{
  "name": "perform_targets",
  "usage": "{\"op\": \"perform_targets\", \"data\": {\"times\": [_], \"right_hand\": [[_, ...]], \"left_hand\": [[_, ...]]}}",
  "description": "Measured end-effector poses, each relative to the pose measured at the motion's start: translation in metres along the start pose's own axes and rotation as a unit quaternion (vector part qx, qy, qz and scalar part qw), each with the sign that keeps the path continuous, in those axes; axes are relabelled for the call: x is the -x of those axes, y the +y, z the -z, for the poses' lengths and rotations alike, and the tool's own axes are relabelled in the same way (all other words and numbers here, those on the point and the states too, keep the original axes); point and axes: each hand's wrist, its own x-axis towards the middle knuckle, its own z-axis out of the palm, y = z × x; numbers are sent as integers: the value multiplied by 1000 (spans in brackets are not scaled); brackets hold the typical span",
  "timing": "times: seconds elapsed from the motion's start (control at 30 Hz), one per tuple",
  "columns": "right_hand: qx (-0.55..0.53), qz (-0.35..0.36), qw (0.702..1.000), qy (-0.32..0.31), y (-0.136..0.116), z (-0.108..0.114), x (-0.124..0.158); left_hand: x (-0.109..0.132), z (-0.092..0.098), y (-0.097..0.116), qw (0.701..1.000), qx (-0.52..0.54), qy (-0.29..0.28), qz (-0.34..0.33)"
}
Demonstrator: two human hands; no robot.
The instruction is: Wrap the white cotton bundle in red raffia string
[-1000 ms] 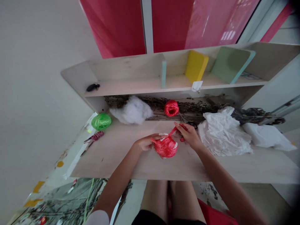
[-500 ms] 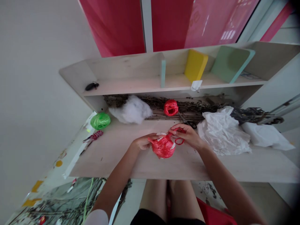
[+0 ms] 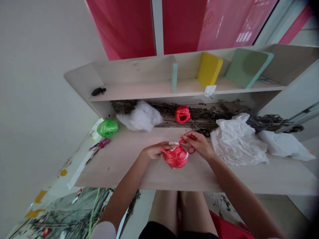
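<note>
Two-handed hold on shiny red raffia ball (image 3: 175, 158)

Left hand (image 3: 158, 150) and right hand (image 3: 198, 145) close together, not touching each other. Left cups the ball's top, right pinches a thin red raffia loop (image 3: 191, 150) running off it. Ball held just above pale wooden desk (image 3: 112, 166), some gap to the desk's front edge at 6 o'clock. Three balls in all: this one, a second red raffia ball (image 3: 182, 114) at 12 o'clock, a green raffia ball (image 3: 107, 128) at 10 o'clock. One pair of black-handled scissors (image 3: 200, 131) at 1 o'clock, near right hand. Two crumpled white plastic sheets (image 3: 236, 142) at 3 o'clock, nearer one just beside right hand. One clump of white cotton wadding (image 3: 139, 116) at 11 o'clock. Dried twigs (image 3: 199, 114) along the desk's back edge
</note>
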Motion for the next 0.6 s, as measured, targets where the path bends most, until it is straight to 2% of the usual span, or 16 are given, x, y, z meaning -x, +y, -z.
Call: {"op": "perform_targets", "data": {"times": [0.13,0.27,0.6], "right_hand": [[46,32,998,24,1,-2,-2],[65,31,997,17,-1,-1,-1],[149,71,986,7,8,1,-1]], "left_hand": [[0,-3,2,1000,2,-3,-13],[0,-4,3,1000,10,-9,-28],[-1,-2,1,1000,-28,-2,2]]}}
